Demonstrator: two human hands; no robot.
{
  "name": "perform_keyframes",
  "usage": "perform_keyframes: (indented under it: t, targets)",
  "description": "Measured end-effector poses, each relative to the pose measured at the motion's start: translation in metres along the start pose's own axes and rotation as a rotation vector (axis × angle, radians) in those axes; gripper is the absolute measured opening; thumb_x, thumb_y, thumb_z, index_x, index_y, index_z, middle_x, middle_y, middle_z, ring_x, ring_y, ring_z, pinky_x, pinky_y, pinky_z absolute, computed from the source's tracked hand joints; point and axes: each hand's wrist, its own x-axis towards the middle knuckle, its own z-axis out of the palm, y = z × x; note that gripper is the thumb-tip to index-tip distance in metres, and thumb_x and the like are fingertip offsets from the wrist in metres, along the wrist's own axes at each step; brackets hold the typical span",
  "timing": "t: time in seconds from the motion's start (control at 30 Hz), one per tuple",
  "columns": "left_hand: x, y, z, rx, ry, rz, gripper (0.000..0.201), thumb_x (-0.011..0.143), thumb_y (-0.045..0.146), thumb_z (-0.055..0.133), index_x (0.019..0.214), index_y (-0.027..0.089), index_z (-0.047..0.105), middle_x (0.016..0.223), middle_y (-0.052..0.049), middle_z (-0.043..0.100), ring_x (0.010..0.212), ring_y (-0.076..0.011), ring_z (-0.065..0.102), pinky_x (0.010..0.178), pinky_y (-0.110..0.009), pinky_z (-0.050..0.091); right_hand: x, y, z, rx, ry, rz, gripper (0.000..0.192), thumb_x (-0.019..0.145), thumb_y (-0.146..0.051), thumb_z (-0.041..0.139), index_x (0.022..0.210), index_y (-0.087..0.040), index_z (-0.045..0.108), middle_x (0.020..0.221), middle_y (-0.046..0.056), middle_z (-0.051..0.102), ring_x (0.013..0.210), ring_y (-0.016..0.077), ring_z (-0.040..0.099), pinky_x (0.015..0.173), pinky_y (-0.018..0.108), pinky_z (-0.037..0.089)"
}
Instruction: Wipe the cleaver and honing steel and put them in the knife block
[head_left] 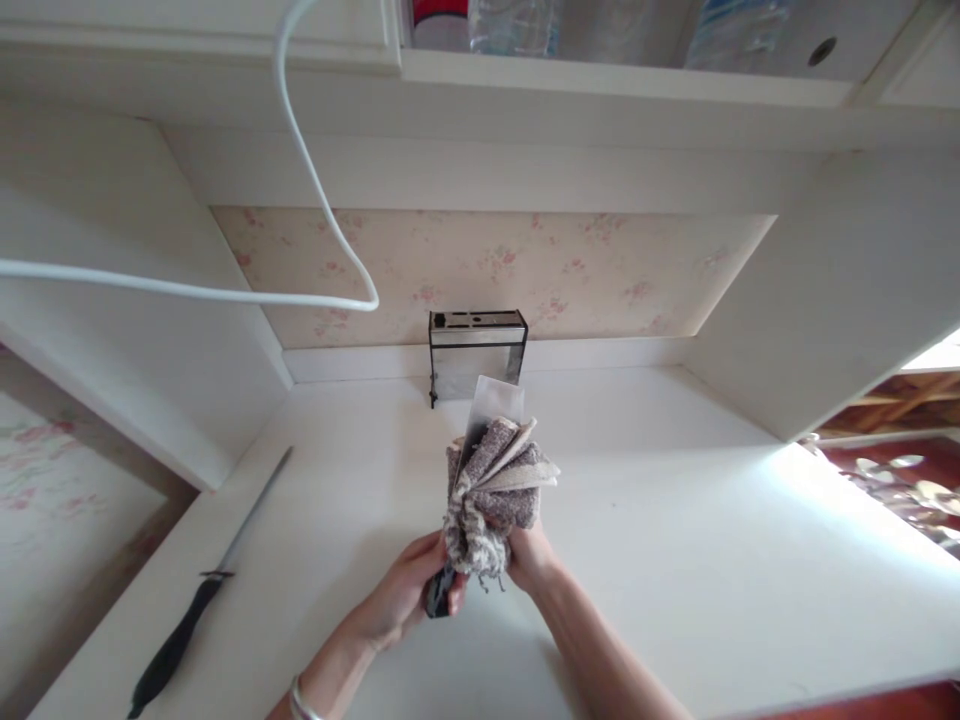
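Head view: both hands are up over the middle of the white counter (675, 560) with a cleaver (495, 405) stood blade-up between them. The left hand (401, 600) has its fingers shut round the dark handle at the bottom. The right hand (529, 555) has its fingers bunched on a grey-and-cream cloth (491, 495) that's wrapped round the lower blade, so only the top corner of steel pokes out.

My guess on handling: the cleaver's stiff, top-heavy and sharp, so the handle is the only sane place to grip it, and the cloth is soft and floppy, good padding between skin and edge.

Both forearms come in from the bottom edge and angle inward, with a bracelet on the left wrist.

A knife block (477, 352) sits just behind, against the wall. A honing steel (202, 590) lies well off to the left.
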Motion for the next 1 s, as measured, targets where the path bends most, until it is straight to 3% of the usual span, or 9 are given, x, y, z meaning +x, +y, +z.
perform_keyframes:
  t: [0.2, 0.43, 0.57, 0.73, 1.0]
  targets:
    - [0.008, 0.001, 0.006, 0.006, 0.137, 0.008, 0.041, 0.079, 0.055, 0.06, 0.074, 0.016, 0.045, 0.056, 0.006, 0.044, 0.041, -0.0031, 0.032, 0.042, -0.018, 0.025, 0.005, -0.006, -0.001, -0.058, 0.021, -0.078, 0.04, 0.063, -0.012, 0.076, 0.101, -0.017, 0.065, 0.096, 0.007, 0.071, 0.095, 0.0242, 0.064, 0.083, 0.034, 0.053]
    - [0.003, 0.009, -0.006, 0.03, 0.09, -0.041, 0.041, 0.086, 0.054, 0.051, 0.072, 0.017, 0.041, 0.056, 0.007, 0.039, 0.04, -0.0019, 0.026, 0.04, -0.019, 0.018, 0.004, -0.023, 0.012, -0.024, -0.007, -0.069, 0.044, 0.065, -0.009, 0.075, 0.105, -0.021, 0.065, 0.109, 0.006, 0.068, 0.097, 0.024, 0.064, 0.085, 0.035, 0.053]
    - [-0.001, 0.016, -0.01, 0.039, 0.033, -0.104, 0.038, 0.088, 0.053, 0.048, 0.084, 0.015, 0.05, 0.058, 0.008, 0.036, 0.041, -0.0019, 0.023, 0.041, -0.02, 0.015, 0.005, -0.03, 0.013, 0.013, -0.021, -0.073, 0.042, 0.065, -0.012, 0.077, 0.104, -0.02, 0.065, 0.108, 0.007, 0.068, 0.104, 0.0247, 0.062, 0.089, 0.037, 0.051]
    - [-0.008, 0.025, -0.013, 0.067, -0.009, -0.195, 0.039, 0.089, 0.05, 0.048, 0.101, 0.014, 0.055, 0.059, 0.007, 0.034, 0.042, -0.0023, 0.021, 0.042, -0.02, 0.014, 0.014, -0.03, -0.001, 0.022, 0.037, -0.104, 0.043, 0.066, -0.015, 0.077, 0.107, -0.02, 0.064, 0.099, 0.004, 0.071, 0.101, 0.0242, 0.064, 0.09, 0.037, 0.051]
    - [-0.018, 0.034, -0.017, 0.202, -0.019, -0.308, 0.04, 0.089, 0.051, 0.046, 0.099, 0.014, 0.058, 0.058, 0.008, 0.032, 0.042, -0.0022, 0.018, 0.041, -0.02, 0.011, 0.027, -0.037, -0.024, 0.067, 0.165, -0.074, 0.049, 0.064, -0.016, 0.079, 0.11, -0.019, 0.063, 0.092, 0.004, 0.072, 0.081, 0.0236, 0.069, 0.074, 0.036, 0.057]
